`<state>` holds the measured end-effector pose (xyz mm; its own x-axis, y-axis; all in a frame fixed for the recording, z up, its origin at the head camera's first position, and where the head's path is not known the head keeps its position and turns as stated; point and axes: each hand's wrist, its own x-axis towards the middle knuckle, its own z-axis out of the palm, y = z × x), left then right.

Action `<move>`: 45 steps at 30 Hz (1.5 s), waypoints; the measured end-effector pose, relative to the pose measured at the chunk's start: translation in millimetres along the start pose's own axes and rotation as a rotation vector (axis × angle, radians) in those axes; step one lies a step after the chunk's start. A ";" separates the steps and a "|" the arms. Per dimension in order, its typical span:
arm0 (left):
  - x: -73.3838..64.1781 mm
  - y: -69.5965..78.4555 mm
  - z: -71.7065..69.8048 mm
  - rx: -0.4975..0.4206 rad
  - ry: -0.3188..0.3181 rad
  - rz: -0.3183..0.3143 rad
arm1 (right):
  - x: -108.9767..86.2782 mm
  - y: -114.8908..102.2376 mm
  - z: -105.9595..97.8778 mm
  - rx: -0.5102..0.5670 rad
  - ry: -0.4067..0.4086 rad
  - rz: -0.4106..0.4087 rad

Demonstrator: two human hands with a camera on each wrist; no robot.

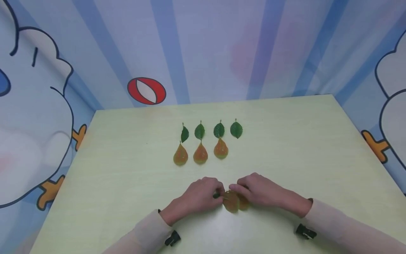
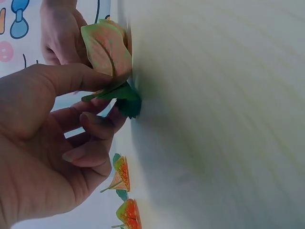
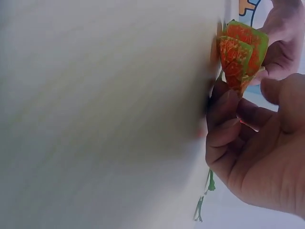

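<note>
My left hand (image 1: 203, 195) is low in the middle of the head view. In the left wrist view its thumb and fingers pinch dark green leaves (image 2: 127, 101), and the thumb tip meets the narrow end of an orange-green pear slice (image 2: 107, 47). Close by on the right, my right hand (image 1: 261, 190) has curled fingers at the narrow end of overlapping pear slices (image 3: 236, 55). A front slice (image 1: 231, 202) partly covers another slice (image 1: 243, 203). How firmly the right fingers grip is partly hidden.
Farther back on the pale table (image 1: 127, 158), several green leaves (image 1: 236, 129) form a row. Three pear slices (image 1: 200, 153) lie below the left three leaves. A patterned curtain-like backdrop (image 1: 215, 53) borders the table, and black clips (image 1: 172, 239) hang near the sleeves.
</note>
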<state>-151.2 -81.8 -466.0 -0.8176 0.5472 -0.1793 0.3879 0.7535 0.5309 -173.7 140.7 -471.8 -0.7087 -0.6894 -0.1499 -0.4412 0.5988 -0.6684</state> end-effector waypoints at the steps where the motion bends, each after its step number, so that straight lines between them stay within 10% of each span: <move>1: -0.4 -0.2 0.4 0.002 0.003 0.003 | 0.4 0.6 0.3 -0.006 0.012 -0.014; 27: -8.8 -3.6 -0.2 0.040 0.050 0.045 | -3.5 5.2 -6.3 -0.001 -0.075 -0.084; 45: -8.4 -5.7 -2.5 0.015 -0.005 0.048 | 39.6 36.2 -79.0 -0.063 0.111 0.042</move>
<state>-147.6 -91.6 -465.5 -0.7957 0.5845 -0.1587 0.4327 0.7319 0.5264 -261.3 167.2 -444.3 -0.7825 -0.6157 -0.0930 -0.4408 0.6532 -0.6156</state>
